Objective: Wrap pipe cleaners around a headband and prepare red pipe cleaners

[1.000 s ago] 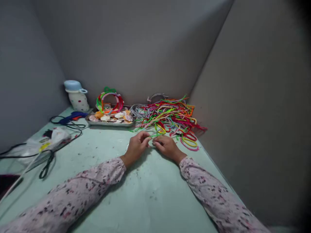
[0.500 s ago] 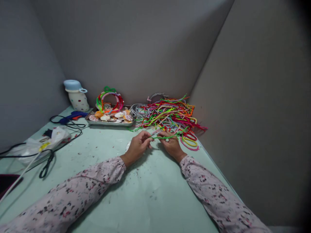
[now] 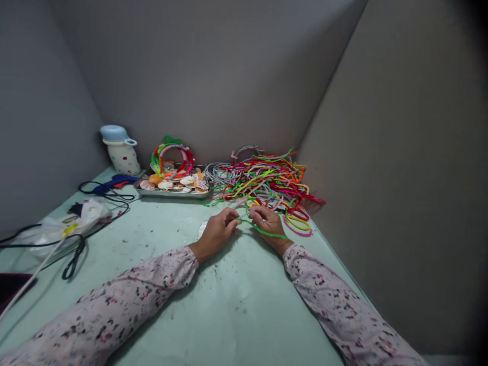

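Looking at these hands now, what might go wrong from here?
The green strand trails across the right hand, so it might snag when that hand moves. It seems pinched only at the left hand's fingertips, so it could slip. The tangled pile lies close beyond; loose ends might catch.

Dim, diffuse light, diagonal shadow on back wall (image 3: 213,76), soft shadows beneath sleeves (image 3: 125,305) on worktop (image 3: 236,315), blackened upper right corner.

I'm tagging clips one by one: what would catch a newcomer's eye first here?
Probably the bright tangle of coloured strands at the back of the table, right of the tray of shells. Next, the green strand running from the left hand across the right hand. The blue-lidded bottle stands at the back left.
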`<state>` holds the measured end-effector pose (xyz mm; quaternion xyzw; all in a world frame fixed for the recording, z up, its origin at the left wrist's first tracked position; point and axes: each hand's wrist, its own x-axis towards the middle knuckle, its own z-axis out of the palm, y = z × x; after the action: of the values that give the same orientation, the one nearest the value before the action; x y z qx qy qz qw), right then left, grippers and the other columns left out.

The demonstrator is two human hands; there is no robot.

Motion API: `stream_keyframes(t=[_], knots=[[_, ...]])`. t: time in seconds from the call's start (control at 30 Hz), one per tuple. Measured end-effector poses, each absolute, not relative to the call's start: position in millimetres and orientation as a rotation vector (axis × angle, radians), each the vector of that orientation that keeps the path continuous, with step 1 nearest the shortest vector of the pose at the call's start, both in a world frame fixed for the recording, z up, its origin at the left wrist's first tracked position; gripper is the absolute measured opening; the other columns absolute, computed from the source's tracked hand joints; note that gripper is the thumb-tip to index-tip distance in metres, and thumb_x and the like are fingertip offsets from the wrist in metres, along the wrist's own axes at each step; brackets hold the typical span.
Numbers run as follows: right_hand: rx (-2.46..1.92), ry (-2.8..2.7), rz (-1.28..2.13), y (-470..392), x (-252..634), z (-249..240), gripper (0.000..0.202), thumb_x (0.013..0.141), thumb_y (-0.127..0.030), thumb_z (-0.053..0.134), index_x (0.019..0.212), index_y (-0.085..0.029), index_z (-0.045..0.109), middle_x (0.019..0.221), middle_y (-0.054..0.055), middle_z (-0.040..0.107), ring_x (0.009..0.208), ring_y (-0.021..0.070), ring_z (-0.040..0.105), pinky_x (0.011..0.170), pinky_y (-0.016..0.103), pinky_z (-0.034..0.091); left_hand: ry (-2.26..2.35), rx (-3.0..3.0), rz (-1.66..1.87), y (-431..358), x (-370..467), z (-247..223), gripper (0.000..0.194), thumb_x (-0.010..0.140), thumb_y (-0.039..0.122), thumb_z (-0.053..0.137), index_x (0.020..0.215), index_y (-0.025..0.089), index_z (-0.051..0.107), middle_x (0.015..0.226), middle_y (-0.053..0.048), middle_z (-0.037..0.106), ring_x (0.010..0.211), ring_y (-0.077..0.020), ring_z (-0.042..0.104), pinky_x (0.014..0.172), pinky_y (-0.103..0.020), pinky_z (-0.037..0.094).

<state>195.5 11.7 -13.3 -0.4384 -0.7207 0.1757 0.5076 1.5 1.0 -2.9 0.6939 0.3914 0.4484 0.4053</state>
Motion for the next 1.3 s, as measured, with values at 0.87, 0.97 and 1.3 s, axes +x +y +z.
stream_keyframes(t=[0.87, 0.97, 1.3], knots=[[-1.016, -1.819, 0.308, 7.0, 192.7, -8.0, 0.018, 0.089, -0.033, 0.054, 0.086, -0.019, 0.065, 0.072, 0.001, 0.064, 0.057, 0.0123, 0.057, 0.056, 0.024, 0.047, 1.03, 1.999, 0.989, -3.2, -1.3, 4.4, 0.016, 0.089, 0.024, 0.041, 0.09, 0.019, 0.057, 0.055, 0.005, 0.056, 0.05, -0.0118, 0.055, 0.057, -0.024, 0.039], [-0.995, -1.817, 0.313, 7.1, 192.5, -7.6, 0.018, 0.089, -0.032, 0.054, 0.086, -0.019, 0.066, 0.074, 0.002, 0.065, 0.058, 0.0125, 0.057, 0.057, 0.025, 0.047, 1.089, 2.093, 1.029, -3.2, -1.6, 3.4, 0.017, 0.09, 0.024, 0.04, 0.09, 0.019, 0.057, 0.063, 0.003, 0.058, 0.056, -0.0126, 0.054, 0.061, -0.025, 0.04], [-0.997, -1.87, 0.319, 7.6, 191.7, -6.0, 0.016, 0.089, -0.031, 0.056, 0.088, -0.02, 0.068, 0.083, 0.004, 0.07, 0.075, 0.0166, 0.063, 0.071, 0.028, 0.049, 1.16, 2.187, 0.967, 0.1, -2.4, -1.6, 0.017, 0.091, 0.024, 0.041, 0.094, 0.02, 0.058, 0.072, 0.0, 0.059, 0.064, -0.0152, 0.054, 0.065, -0.027, 0.039]])
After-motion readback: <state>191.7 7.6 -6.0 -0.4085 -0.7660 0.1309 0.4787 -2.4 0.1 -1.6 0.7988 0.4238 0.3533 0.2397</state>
